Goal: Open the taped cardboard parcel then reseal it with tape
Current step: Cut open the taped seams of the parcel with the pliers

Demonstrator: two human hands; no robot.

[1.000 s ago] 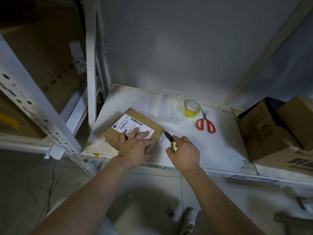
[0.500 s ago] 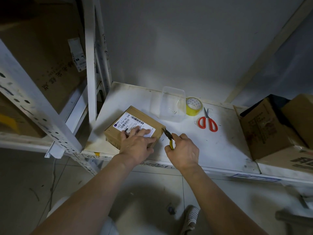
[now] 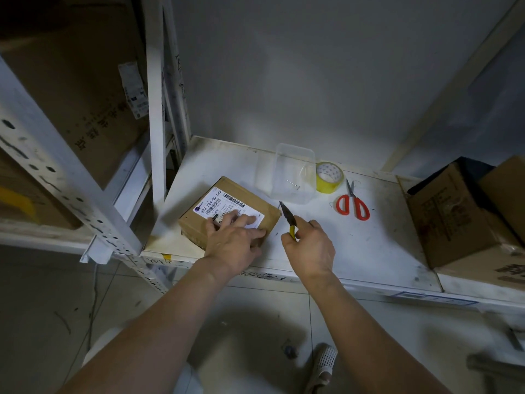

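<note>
I see left hand (image 3: 234, 242) fingers (image 3: 244, 220) spread flat, pressing the parcel (image 3: 227, 213) at the shelf (image 3: 369, 245) front-left, right hand (image 3: 309, 248) curled round yellow-handled cutter (image 3: 288, 218), blade tip just beside parcel's right edge

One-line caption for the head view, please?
Left hand steadies labelled parcel; right hand holds yellow-handled pliers.

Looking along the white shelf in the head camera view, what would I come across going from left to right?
Cardboard parcel with the left hand resting on it → right hand gripping a yellow-handled tool → yellow tape roll → red scissors → open cardboard boxes.
</note>
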